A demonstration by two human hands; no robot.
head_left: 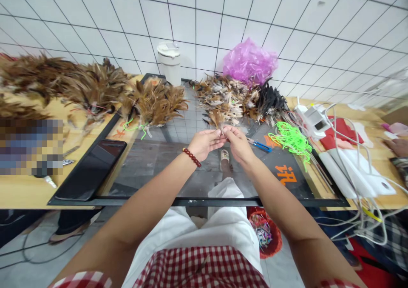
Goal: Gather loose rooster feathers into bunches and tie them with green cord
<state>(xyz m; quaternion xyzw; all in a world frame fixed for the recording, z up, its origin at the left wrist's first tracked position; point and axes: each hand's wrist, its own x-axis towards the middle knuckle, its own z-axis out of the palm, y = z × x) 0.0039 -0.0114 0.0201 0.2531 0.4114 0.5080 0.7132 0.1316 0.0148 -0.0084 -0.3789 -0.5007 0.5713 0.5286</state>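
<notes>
My left hand (pixel 206 143), with a dark red bead bracelet (pixel 192 157) at its wrist, meets my right hand (pixel 237 142) over the dark glass tabletop (pixel 159 164). Their fingertips pinch the base of a small brown feather tuft (pixel 216 118); its tips point away from me. Just behind lies a mixed pile of brown, white and black feathers (pixel 234 103). To its left is a brown feather bundle (pixel 159 103) with bright green ties. Blue-handled scissors (pixel 259 145) rest close to my right hand, partly hidden by it.
A white lidded cup (pixel 170 62) and a pink plastic bag (pixel 250 62) stand by the tiled wall. Green cord (pixel 291 139), a white power strip (pixel 363 173) and cables lie right. A black phone (pixel 92 169) lies left. A red basket (pixel 266 232) sits below the table edge.
</notes>
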